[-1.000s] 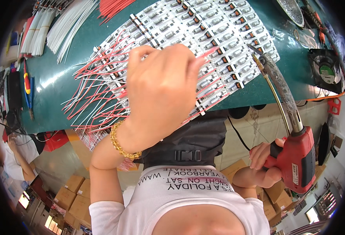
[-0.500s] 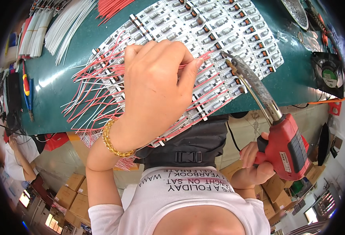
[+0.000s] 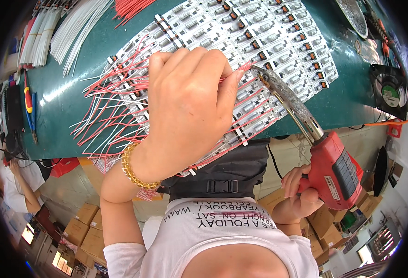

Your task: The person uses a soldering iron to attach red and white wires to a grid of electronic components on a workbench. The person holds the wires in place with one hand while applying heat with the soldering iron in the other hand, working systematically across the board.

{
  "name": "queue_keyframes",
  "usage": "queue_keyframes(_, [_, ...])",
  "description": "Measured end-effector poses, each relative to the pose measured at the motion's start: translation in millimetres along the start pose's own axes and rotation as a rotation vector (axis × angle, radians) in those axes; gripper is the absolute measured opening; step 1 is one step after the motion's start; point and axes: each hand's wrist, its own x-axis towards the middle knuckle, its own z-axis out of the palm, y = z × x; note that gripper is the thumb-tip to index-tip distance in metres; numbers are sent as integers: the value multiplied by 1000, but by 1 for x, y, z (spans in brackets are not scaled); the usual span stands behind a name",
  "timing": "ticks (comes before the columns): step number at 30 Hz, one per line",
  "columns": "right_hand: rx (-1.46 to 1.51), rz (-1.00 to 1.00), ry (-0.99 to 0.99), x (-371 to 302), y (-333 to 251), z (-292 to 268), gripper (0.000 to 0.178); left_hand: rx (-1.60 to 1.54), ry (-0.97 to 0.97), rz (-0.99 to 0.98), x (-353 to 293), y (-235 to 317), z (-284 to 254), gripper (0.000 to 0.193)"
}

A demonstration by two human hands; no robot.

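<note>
A sheet of white circuit boards (image 3: 301, 69) with rows of small components lies across the green table in front of me. My left hand (image 3: 190, 97), over its middle, is closed, with thumb and forefinger pinching red wires (image 3: 246, 66) whose ends reach a board. More red and white wires (image 3: 106, 116) fan out to the left from under this hand. My right hand (image 3: 299, 192) grips the handle of a red soldering gun (image 3: 337, 171). Its long metal nose points up and left, the tip close beside the pinched wire ends; whether they touch, I cannot tell.
Bundles of white wires (image 3: 76, 34) and red wires (image 3: 132, 10) lie at the far left. Nearer are a red-and-yellow screwdriver (image 3: 28, 99) and blue-handled tool (image 3: 34, 116). A black fan (image 3: 390, 88) and metal dish (image 3: 352, 16) are right. Another person (image 3: 21, 190) sits left.
The soldering gun has shifted slightly left, bringing its tip closer to the wire ends. My left hand has moved a little right, still pinching the wires.
</note>
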Motion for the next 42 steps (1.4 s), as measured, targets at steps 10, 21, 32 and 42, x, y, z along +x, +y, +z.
queue_keyframes(10, [66,-10,-38,11,-15,12,75,14,30,23,-1,-1,4,15])
queue_keyframes(21, [8,-53,-10,9,-13,10,76,29,31,31,-1,1,5,16])
queue_keyframes(32, [162,-109,-27,20,-24,17,77,51,106,46,-1,-1,2,13])
queue_keyframes(42, [112,-5,66,19,-20,22,78,-28,6,-93,6,-6,-12,10])
